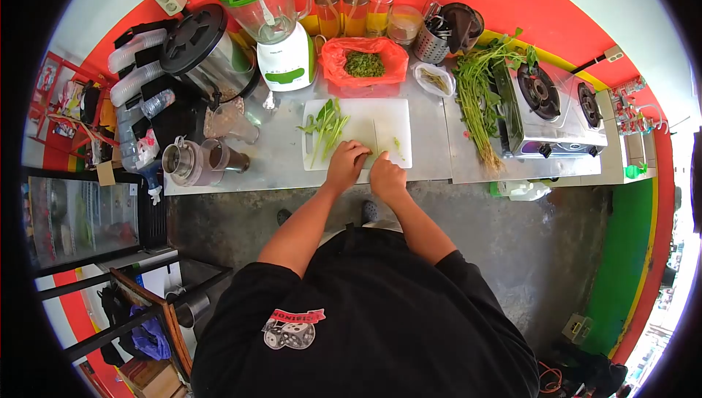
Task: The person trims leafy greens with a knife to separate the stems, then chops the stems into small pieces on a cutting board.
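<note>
My right hand (387, 176) is closed around the handle of a knife (376, 135), its thin blade pointing away from me over a white cutting board (398, 116). Close beside the blade, on its left, my left hand (346, 164) has its fingers curled down against the board. What lies under those fingers is hidden. Green leafy stems (326, 129) lie on the board's left half, reaching to the edge of my left hand. A few small cut green pieces (397, 148) are to the right of the blade.
Behind the board are a red plastic bag (400, 60) of chopped greens and a blender (287, 58). Long-stemmed greens (477, 98) lie at the right beside a gas stove (559, 116). A jug (183, 160) stands at the left, near the counter's front edge.
</note>
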`<state>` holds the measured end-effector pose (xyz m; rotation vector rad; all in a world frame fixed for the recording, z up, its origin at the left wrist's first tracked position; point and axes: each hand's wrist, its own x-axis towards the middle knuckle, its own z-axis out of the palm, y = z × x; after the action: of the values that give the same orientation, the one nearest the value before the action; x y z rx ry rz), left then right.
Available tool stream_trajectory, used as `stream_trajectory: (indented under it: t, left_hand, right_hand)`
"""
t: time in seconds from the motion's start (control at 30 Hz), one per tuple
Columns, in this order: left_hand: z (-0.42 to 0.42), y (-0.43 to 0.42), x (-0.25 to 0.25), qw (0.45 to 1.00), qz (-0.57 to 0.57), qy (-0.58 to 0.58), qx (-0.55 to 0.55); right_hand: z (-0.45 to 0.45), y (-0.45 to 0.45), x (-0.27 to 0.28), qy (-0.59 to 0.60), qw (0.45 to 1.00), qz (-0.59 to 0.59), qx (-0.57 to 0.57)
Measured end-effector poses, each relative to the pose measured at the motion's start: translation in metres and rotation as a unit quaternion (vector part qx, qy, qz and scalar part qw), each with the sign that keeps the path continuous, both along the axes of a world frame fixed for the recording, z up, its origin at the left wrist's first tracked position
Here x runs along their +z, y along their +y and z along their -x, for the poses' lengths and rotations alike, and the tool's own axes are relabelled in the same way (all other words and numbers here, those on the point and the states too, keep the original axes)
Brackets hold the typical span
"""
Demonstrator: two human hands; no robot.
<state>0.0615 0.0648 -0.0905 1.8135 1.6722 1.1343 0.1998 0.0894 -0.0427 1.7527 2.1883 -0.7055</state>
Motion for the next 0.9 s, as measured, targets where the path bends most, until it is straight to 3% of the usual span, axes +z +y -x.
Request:
stream_trajectory:
  t: [0.9]
  left_hand:
    - [0.003,0.002,-0.005,1.0,-0.024,0.009,-0.004]
  right_hand:
    - [0.003,-0.012,-0.003,-0.014,1.0,0.002,0.018]
